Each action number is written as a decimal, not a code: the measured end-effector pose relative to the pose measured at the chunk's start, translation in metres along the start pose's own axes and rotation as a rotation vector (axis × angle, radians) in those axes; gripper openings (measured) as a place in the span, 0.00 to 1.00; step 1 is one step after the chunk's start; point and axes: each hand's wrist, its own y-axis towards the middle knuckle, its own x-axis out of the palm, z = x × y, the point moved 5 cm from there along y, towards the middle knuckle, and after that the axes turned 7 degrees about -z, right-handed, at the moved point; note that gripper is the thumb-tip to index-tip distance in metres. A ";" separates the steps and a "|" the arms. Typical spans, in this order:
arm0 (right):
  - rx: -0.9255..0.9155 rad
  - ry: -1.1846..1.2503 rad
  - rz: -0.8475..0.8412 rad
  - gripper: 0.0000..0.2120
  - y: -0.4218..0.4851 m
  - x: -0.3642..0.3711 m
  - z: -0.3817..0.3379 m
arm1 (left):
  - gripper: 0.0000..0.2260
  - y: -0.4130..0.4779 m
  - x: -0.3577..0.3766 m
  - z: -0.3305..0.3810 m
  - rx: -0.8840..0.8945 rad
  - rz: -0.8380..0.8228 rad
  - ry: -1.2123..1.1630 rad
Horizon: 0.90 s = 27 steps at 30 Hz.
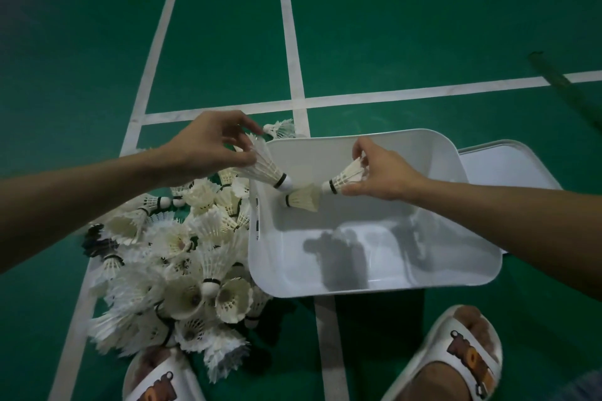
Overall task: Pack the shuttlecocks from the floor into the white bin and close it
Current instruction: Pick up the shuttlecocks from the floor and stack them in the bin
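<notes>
My left hand point(208, 148) pinches one shuttlecock point(264, 169) by its feathers, cork at 4 o'clock; my right hand point(381, 172) pinches a second shuttlecock point(345, 177), cork at 8 o'clock. Both hang over the white bin point(374, 286); the pile point(172, 254) lies at its 9 o'clock.

bin point(374, 273): white plastic, glossy, smooth | shuttlecocks point(182, 257): white feather skirts, ragged | floor point(423, 26): green, matt, smooth
</notes>
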 end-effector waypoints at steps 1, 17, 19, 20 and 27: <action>0.024 0.000 0.003 0.26 0.003 0.003 0.006 | 0.15 0.001 0.000 -0.003 -0.008 -0.003 0.011; 0.233 0.153 0.064 0.28 0.047 0.070 0.032 | 0.14 -0.004 0.004 -0.022 -0.001 0.025 0.008; 0.219 0.204 0.093 0.27 0.048 0.074 0.031 | 0.14 -0.004 0.006 -0.021 0.000 0.016 0.014; 0.213 0.224 0.097 0.27 0.048 0.077 0.032 | 0.15 -0.004 0.007 -0.020 -0.002 0.009 0.017; 0.181 0.135 0.042 0.32 0.043 0.090 0.043 | 0.15 -0.003 0.011 -0.020 -0.011 -0.015 0.022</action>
